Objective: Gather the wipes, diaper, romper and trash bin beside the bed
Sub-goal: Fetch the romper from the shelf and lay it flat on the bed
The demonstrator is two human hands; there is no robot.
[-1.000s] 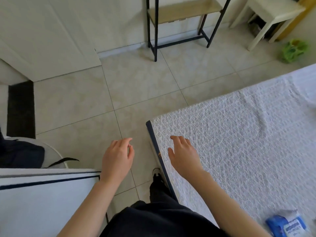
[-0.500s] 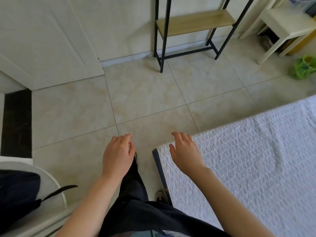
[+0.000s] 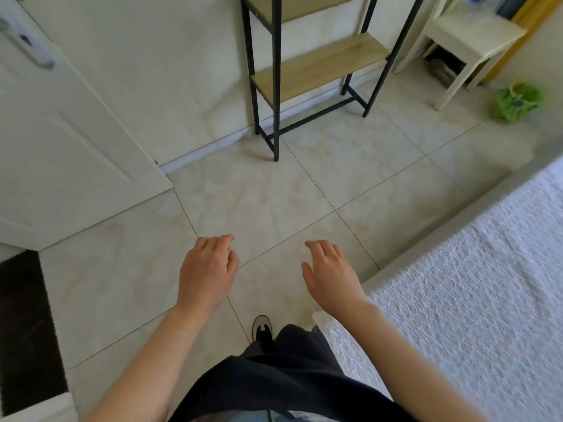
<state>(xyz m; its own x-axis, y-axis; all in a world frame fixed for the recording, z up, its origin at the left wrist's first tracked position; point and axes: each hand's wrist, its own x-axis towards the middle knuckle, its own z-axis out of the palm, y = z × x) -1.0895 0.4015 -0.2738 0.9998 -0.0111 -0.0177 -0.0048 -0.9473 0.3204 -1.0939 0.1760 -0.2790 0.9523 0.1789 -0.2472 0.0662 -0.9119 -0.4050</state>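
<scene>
Hands out front, both empty. Left hand [image 3: 207,269] hangs over the floor [image 3: 274,193] with its fingers [image 3: 224,240] loosely curled round nothing; right hand [image 3: 330,274] hangs beside it, fingers relaxed and a touch spread, gripping nothing either. Neither one touches a thing. One shoe [image 3: 262,327] shows on the tiles below, dark trousers under the arms.

Bed [image 3: 457,300] runs down the right side under a white textured cover, and the right forearm passes over its near corner. Now the task's things: no wipes, no diaper, no romper on the stretch of bed in view, and no plain trash bin either. Ahead stands a black-framed shelf [image 3: 320,65] with wooden boards against the wall, bare as far as shown. Far right sits a small white stool [image 3: 469,35], something dark under it, too blurred to name. Beside that, on the floor, a green thing [image 3: 518,100], soft-looking, could be a bag or a basket, cannot tell. A white door [image 3: 61,132] stands at left.

So this looks like the searching and walking step, hands free for a pickup. Next move, by my reckoning: pick a target, close in, bend or reach, and take it in one hand so the other stays free.
</scene>
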